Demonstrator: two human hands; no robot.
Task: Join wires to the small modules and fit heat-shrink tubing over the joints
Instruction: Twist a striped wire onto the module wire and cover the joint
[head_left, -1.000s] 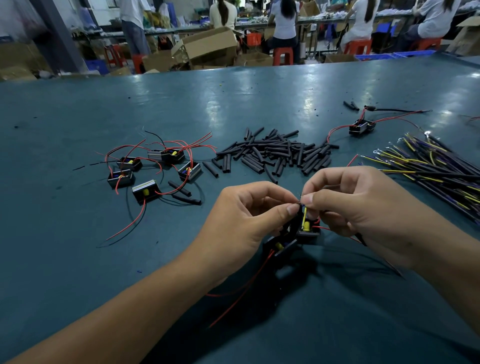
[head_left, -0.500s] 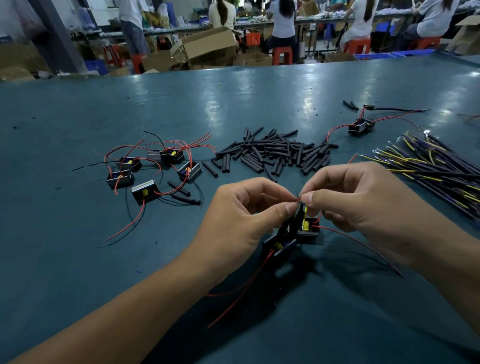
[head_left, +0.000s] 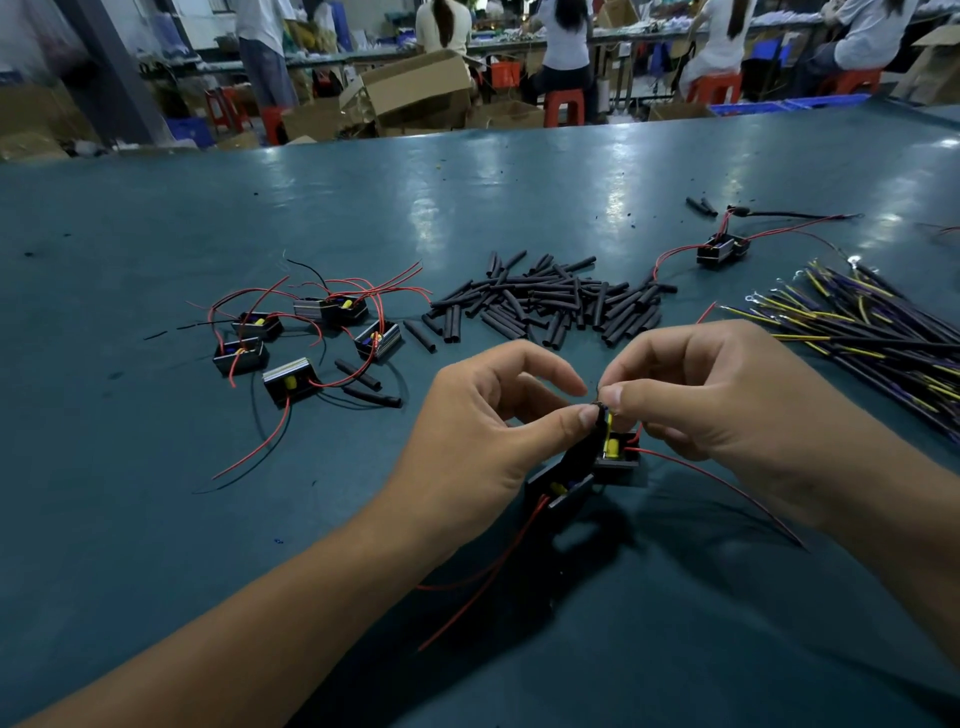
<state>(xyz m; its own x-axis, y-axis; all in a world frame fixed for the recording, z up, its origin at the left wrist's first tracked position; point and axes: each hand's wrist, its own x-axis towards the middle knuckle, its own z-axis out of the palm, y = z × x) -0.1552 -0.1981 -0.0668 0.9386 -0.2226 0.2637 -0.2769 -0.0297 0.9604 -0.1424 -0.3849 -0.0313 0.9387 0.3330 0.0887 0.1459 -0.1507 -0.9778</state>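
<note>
Two small black modules hang together between my hands, one with a yellow part (head_left: 615, 452) and one lower (head_left: 561, 491), each trailing a red wire (head_left: 717, 483). My left hand (head_left: 483, 436) pinches the wire ends above the modules with thumb and forefinger. My right hand (head_left: 711, 395) pinches the same joint from the right, fingertips nearly touching my left thumb. The joint itself is hidden by the fingertips. A pile of black heat-shrink tube pieces (head_left: 550, 304) lies just beyond my hands.
Several modules with red and black wires (head_left: 311, 338) lie at the left. One more module (head_left: 722, 249) sits far right. A bundle of yellow and purple wires (head_left: 872, 338) lies at the right edge. People sit at benches beyond the green table (head_left: 156, 519).
Both hands have stayed in place, fingers working slightly at the joint. The red wire under my right hand swung out to the right earlier and remains there.
</note>
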